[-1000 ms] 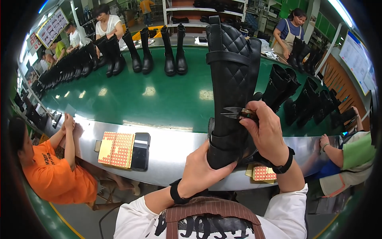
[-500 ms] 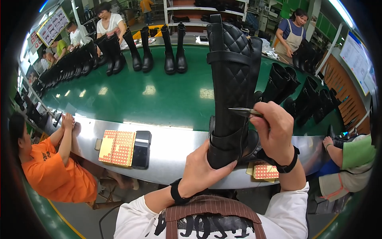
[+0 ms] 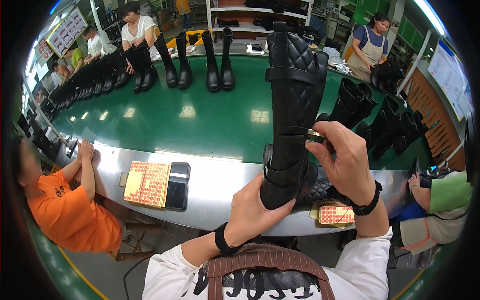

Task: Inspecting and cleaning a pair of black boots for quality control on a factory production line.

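Observation:
A tall black boot (image 3: 295, 105) with a quilted shaft and straps stands upright in front of me. My left hand (image 3: 254, 206) is wrapped round its heel end, thumb across the lower back. In my right hand (image 3: 346, 155) is a pair of thread snips (image 3: 314, 133), gripped between thumb and fingers. Their thin blades are spread apart and point left, in front of the boot's shaft above the lower strap. I cannot tell whether they touch the leather. Part of another quilted black boot (image 3: 318, 192) shows behind, near my right wrist.
Sticker sheets (image 3: 147, 184) and a black phone (image 3: 177, 186) lie on the metal edge, left. More sticker sheets (image 3: 336, 214) lie under my right forearm. Black boots (image 3: 220, 65) stand on the green table (image 3: 200, 125). A person in orange (image 3: 75, 210) sits left; others work around.
The snips' blades have spread apart and sit slightly higher. My right hand has turned a little and shifted up. The boot has tilted slightly rightward; my left hand keeps its hold.

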Demonstrator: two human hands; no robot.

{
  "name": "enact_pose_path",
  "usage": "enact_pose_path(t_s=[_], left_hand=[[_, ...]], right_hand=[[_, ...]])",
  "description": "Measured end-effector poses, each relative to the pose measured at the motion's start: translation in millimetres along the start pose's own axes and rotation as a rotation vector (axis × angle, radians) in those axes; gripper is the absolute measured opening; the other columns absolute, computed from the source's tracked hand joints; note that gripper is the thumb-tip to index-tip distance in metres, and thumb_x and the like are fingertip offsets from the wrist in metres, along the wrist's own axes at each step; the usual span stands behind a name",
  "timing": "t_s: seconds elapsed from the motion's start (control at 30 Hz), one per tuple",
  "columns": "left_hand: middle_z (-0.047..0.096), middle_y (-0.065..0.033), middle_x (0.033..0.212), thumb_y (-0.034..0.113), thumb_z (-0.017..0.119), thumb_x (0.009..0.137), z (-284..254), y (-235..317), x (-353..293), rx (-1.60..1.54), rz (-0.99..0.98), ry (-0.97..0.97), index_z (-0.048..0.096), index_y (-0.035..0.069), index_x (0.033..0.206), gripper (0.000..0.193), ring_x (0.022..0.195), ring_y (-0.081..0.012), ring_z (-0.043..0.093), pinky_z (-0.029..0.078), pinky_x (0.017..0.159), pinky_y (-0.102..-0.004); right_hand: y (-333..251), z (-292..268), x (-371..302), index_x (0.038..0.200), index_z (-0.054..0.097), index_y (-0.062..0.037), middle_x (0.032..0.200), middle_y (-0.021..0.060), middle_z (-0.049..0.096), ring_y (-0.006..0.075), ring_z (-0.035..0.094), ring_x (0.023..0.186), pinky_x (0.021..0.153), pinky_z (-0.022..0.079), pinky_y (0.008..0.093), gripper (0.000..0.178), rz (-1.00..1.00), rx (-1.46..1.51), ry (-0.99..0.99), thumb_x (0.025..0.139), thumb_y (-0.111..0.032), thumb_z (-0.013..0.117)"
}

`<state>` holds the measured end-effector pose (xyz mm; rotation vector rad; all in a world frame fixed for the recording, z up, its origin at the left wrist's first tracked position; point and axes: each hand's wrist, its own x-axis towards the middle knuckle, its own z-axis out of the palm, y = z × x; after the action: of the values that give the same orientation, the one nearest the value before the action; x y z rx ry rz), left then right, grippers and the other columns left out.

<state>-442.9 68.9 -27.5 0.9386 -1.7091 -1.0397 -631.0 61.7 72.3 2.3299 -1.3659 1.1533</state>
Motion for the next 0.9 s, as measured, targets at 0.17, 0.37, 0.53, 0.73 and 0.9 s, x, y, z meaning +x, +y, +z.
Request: enact_pose_path(t_s=[0.17, 0.37, 0.53, 0.73, 0.9], left_hand=[[0.070, -0.0162, 0.089, 0.020, 0.081, 0.068, 0.2, -1.5, -0.9, -0.010, 0.000, 0.012, 0.061, 0.001, 0.106, 0.047, 0.081, -0.0284, 0.071, 0.054, 0.072, -0.0346], [0.070, -0.0168, 0.089, 0.020, 0.081, 0.068, -0.6, -6.5, -1.1, -0.022, 0.040, 0.046, 0.061, -0.002, 0.106, 0.048, 0.082, -0.0264, 0.071, 0.054, 0.074, -0.0335], [0.071, -0.0157, 0.093, 0.019, 0.082, 0.069, -2.6, -7.9, 0.0, 0.004, -0.007, 0.015, 0.059, -0.006, 0.110, 0.053, 0.085, -0.0211, 0.070, 0.054, 0.079, -0.0312], [0.070, -0.0153, 0.087, 0.023, 0.081, 0.069, -2.3, -15.5, 2.4, 0.079, 0.017, 0.101, 0.062, -0.001, 0.102, 0.046, 0.078, -0.0249, 0.071, 0.054, 0.072, -0.0329], [0.070, -0.0152, 0.085, 0.024, 0.081, 0.068, -2.3, -17.0, 0.2, 0.073, -0.011, 0.086, 0.062, -0.001, 0.101, 0.045, 0.077, -0.0248, 0.071, 0.055, 0.070, -0.0327]], right_hand=[[0.1, -4.0, -1.0, 0.095, 0.062, -0.0036, 0.077, 0.0088, 0.062, 0.0254, 0.059, 0.061, 0.054, 0.045, 0.0333, 0.019, -0.064, -0.144, -0.042, 0.084, -0.016, 0.071], [8.8, -4.1, -10.2, 0.096, 0.059, -0.0009, 0.073, 0.0069, 0.059, 0.0137, 0.052, 0.057, 0.053, 0.042, 0.0247, 0.015, 0.183, -0.046, 0.339, 0.093, -0.015, 0.064], [12.0, 4.0, -17.6, 0.098, 0.057, -0.0010, 0.073, 0.0062, 0.057, 0.0133, 0.050, 0.057, 0.054, 0.043, 0.0249, 0.021, 0.211, 0.138, 0.176, 0.091, -0.018, 0.067], [6.8, 3.6, -15.2, 0.097, 0.058, -0.0022, 0.072, 0.0038, 0.057, 0.0112, 0.049, 0.058, 0.054, 0.044, 0.0247, 0.027, 0.205, 0.256, 0.097, 0.085, -0.021, 0.074], [1.6, 15.6, -5.1, 0.096, 0.061, -0.0045, 0.075, 0.0090, 0.061, 0.0250, 0.059, 0.060, 0.053, 0.045, 0.0335, 0.031, 0.045, 0.111, 0.043, 0.078, -0.023, 0.078]])
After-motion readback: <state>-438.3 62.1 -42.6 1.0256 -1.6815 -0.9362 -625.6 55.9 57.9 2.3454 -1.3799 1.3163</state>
